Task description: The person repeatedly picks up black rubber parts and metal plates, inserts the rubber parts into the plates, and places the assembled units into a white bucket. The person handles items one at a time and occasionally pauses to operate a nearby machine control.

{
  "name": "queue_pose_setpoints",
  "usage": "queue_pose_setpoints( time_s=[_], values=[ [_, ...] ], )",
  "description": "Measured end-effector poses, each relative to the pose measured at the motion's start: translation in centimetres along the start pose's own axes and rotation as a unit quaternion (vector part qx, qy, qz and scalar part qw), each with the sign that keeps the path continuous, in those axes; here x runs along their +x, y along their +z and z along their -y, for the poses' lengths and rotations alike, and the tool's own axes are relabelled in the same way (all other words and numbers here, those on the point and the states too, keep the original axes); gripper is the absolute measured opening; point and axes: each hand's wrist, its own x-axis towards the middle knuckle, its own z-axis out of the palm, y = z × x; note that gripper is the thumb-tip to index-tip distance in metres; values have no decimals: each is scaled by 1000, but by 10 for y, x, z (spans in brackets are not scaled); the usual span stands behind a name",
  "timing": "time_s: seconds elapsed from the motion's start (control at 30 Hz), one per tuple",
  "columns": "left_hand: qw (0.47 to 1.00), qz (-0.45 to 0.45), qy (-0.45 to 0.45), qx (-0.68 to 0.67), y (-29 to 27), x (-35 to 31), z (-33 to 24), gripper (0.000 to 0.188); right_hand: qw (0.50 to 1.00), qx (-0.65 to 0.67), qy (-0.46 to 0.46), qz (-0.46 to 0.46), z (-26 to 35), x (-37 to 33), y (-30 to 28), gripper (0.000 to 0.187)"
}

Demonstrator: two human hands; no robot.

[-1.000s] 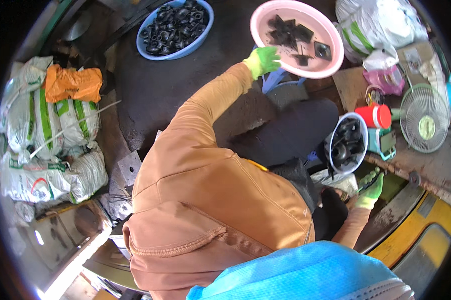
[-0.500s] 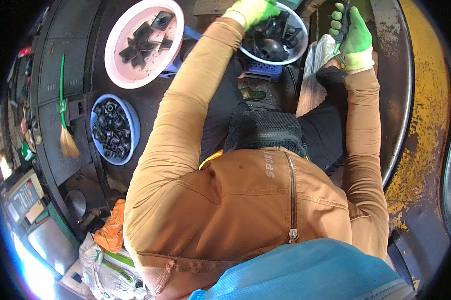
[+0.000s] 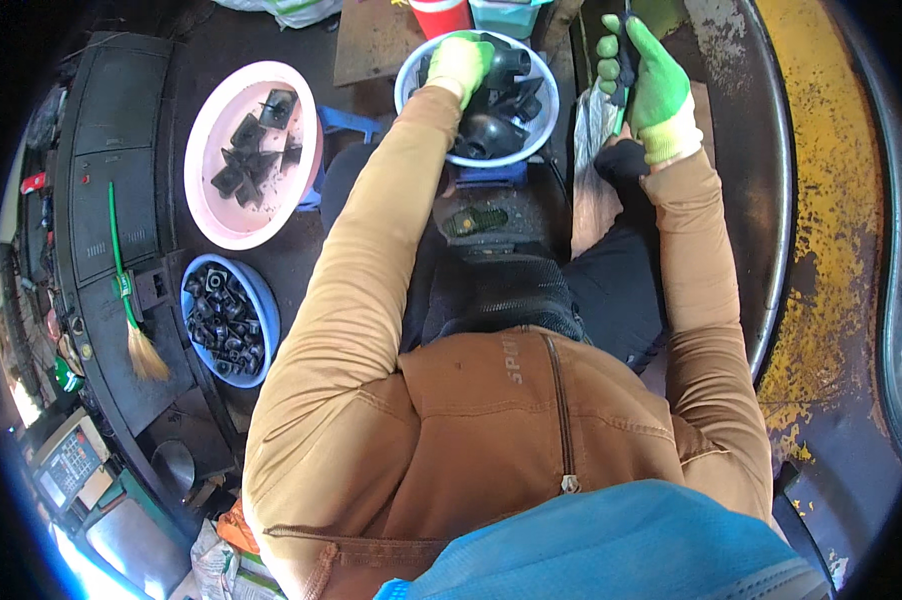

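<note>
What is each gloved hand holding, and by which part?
Right hand grips a dark, slim tool around its handle. Left hand reaches into the white bowl of black parts; its grasp is hidden.

Left hand (image 3: 463, 62) and right hand (image 3: 647, 82): bright green gloves, cream cuff on right. Sleeves and jacket (image 3: 491, 430): tan brown, dark zip line. White-blue basin (image 3: 411, 75): black parts (image 3: 501, 110) inside. Pink basin (image 3: 211, 200): black pieces. Blue basin (image 3: 261, 300): black pieces. Hand broom (image 3: 131, 300): green handle, straw-yellow bristles. Curved metal surface (image 3: 831, 200): yellow paint, worn and blotched with dark grey. Red cup (image 3: 441, 15) at top.
</note>
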Motion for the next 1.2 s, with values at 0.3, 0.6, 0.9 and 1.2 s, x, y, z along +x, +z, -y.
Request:
queue_pose_setpoints(
  time_s=[0.3, 0.6, 0.9, 1.2],
  values=[
    [749, 45, -5, -661, -85, -61, -37, 22, 997, -71, -24, -8, -21, 4, 12, 59],
    [819, 8, 44, -572, -97, -94, -55, 56, 998, 10, 33, 50, -38, 5, 30, 16],
    [952, -173, 249, -31, -100, -90, -55, 82, 997, -14, 36, 73, -40, 1, 37, 19],
    [948, -179, 104, -243, -88, -102, -76, 49, 998, -25, 13, 62, -60, -26, 68, 26]
  ],
)
